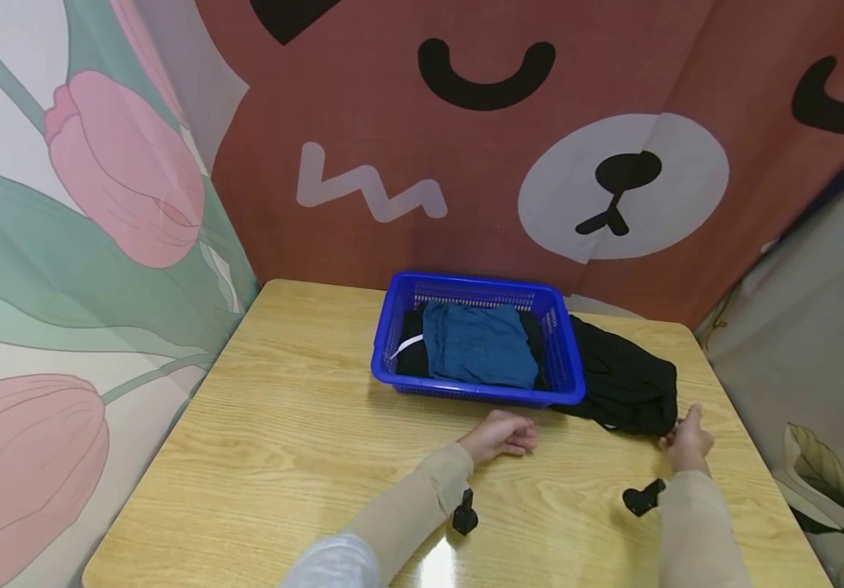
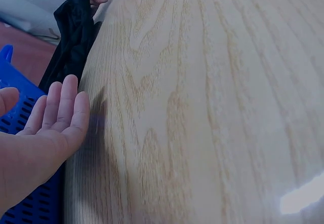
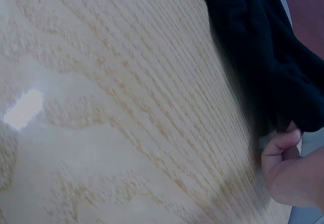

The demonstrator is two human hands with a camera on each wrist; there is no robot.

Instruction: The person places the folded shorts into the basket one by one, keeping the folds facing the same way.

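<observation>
A black garment (image 1: 623,380) lies on the table to the right of a blue plastic basket (image 1: 385,371), its left end hidden by the basket. My right hand (image 1: 689,441) pinches the garment's near right corner; in the right wrist view, thumb and finger (image 3: 283,145) close on the cloth's edge. My left hand (image 1: 501,434) is by the basket's front side, holding nothing. Its fingers (image 2: 66,105) are loosely extended in the left wrist view. Inside the basket a folded teal-blue garment (image 1: 476,347) rests on black cloth (image 1: 412,359), with a white strip (image 1: 407,346) at its left.
The wooden table (image 1: 267,457) runs back to a brown hanging cloth (image 1: 363,245) with a bear face. A floral cloth (image 1: 24,286) hangs on the left and a pale one (image 1: 819,327) on the right. Both wrists carry small black camera mounts (image 1: 466,514).
</observation>
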